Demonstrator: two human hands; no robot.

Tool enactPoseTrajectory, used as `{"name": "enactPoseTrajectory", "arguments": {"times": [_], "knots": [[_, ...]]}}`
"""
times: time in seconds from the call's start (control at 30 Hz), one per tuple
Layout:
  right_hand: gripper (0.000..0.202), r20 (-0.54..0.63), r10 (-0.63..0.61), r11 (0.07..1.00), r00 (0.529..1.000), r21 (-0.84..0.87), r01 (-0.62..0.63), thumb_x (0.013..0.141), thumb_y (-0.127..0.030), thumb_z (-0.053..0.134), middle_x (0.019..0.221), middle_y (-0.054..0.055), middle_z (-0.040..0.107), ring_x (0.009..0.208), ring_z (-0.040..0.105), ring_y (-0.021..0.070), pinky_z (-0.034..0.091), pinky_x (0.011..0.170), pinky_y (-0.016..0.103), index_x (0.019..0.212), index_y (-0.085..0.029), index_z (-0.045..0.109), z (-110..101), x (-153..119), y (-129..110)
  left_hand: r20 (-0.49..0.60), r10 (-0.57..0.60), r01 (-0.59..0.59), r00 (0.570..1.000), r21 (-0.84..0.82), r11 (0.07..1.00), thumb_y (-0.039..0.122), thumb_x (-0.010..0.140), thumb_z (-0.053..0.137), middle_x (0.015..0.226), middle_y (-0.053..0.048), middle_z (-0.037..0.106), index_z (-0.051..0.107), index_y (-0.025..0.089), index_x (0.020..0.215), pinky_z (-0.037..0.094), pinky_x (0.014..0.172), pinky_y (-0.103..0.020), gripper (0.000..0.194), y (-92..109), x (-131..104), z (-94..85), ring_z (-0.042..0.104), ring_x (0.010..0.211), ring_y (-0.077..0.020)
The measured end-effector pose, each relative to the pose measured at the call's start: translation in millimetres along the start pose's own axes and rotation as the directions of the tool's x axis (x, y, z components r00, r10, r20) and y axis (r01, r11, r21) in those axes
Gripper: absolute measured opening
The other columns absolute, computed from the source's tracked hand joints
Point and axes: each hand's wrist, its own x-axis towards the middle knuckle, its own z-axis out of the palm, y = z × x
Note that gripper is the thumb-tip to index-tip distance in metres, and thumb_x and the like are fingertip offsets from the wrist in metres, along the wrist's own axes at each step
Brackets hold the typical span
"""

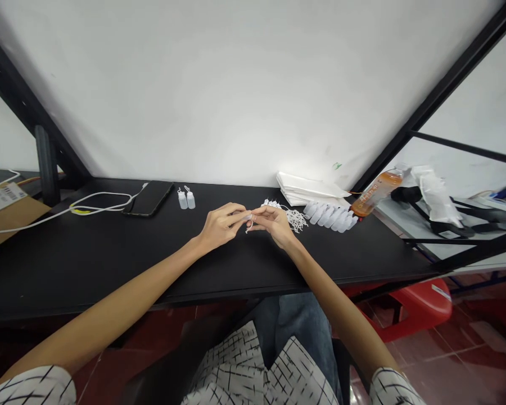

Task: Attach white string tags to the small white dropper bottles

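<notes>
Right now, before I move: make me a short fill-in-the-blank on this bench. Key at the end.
The left hand and right hand pinch a small item above a table coloured ____. Between the phone and left hand are ____ small bottles. The heap of strings lies to the ____ of the right hand. The stool is ____.

Key: black; two; right; red.
</notes>
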Motion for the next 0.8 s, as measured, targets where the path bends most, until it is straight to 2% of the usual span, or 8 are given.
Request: {"name": "enactPoseTrajectory", "arguments": {"times": [0.13, 0.27, 0.33, 0.43, 0.57, 0.8], "knots": [[0.030, -0.026, -0.051, 0.998, 0.998, -0.048, 0.050, 0.064, -0.036, 0.084, 0.074, 0.002, 0.069, 0.069, 0.068, 0.0164, 0.063, 0.065, 0.035, 0.081, -0.016, 0.069, -2, 3, -1, 0.040, -0.057, 0.053, 0.998, 0.101, 0.993, 0.025, 0.091, 0.057, 0.102, -0.007, 0.069, 0.070, 0.018, 0.107, 0.050, 0.065, -0.023, 0.022, 8, 0, 0.1, 0.066, 0.086, -0.0150], [0.031, -0.040, -0.123, 0.985, 0.992, -0.123, 0.117, 0.064, -0.037, 0.084, 0.074, 0.002, 0.069, 0.068, 0.066, 0.0159, 0.061, 0.059, 0.032, 0.084, -0.017, 0.070, -5, 5, -1, 0.083, -0.185, 0.171, 0.979, 0.154, 0.973, 0.029, 0.092, 0.055, 0.108, -0.007, 0.068, 0.066, 0.017, 0.118, 0.049, 0.062, -0.022, 0.031, 14, 1, -0.5, 0.066, 0.090, -0.0158], [0.032, -0.040, -0.144, 0.976, 0.989, -0.169, 0.135, 0.065, -0.038, 0.083, 0.072, 0.002, 0.068, 0.067, 0.066, 0.0164, 0.060, 0.058, 0.032, 0.087, -0.017, 0.071, -6, 5, 0, 0.129, -0.250, 0.231, 0.959, 0.148, 0.962, 0.029, 0.093, 0.054, 0.107, -0.006, 0.069, 0.065, 0.017, 0.118, 0.048, 0.062, -0.022, 0.030, 13, 1, -1.7, 0.066, 0.086, -0.0149], [0.033, -0.038, -0.147, 0.961, 0.988, -0.241, 0.134, 0.067, -0.039, 0.081, 0.069, 0.003, 0.067, 0.066, 0.066, 0.0168, 0.059, 0.057, 0.031, 0.089, -0.015, 0.071, -7, 5, 2, 0.208, -0.284, 0.267, 0.936, 0.104, 0.958, 0.030, 0.094, 0.053, 0.101, -0.003, 0.070, 0.068, 0.019, 0.110, 0.048, 0.063, -0.022, 0.025, 8, 1, -3.6, 0.065, 0.082, -0.0139], [0.033, 0.013, -0.103, 0.950, 0.995, -0.294, 0.102, 0.071, -0.041, 0.077, 0.067, 0.003, 0.067, 0.061, 0.065, 0.0157, 0.056, 0.053, 0.028, 0.089, -0.014, 0.070, -8, 5, 4, 0.239, -0.261, 0.261, 0.935, 0.030, 0.965, 0.031, 0.094, 0.053, 0.102, -0.003, 0.069, 0.069, 0.021, 0.108, 0.048, 0.064, -0.023, 0.023, 0, -2, -3.5, 0.064, 0.082, -0.0138], [0.037, 0.009, -0.062, 0.957, 0.998, -0.284, 0.062, 0.067, -0.043, 0.080, 0.071, 0.004, 0.069, 0.060, 0.066, 0.0160, 0.056, 0.051, 0.028, 0.086, -0.013, 0.070, -9, 4, 6, 0.199, -0.087, 0.082, 0.976, 0.035, 0.996, 0.026, 0.096, 0.051, 0.100, -0.008, 0.070, 0.069, 0.018, 0.107, 0.050, 0.072, -0.027, 0.023, -6, -6, 0.2, 0.062, 0.089, -0.0174]]}}
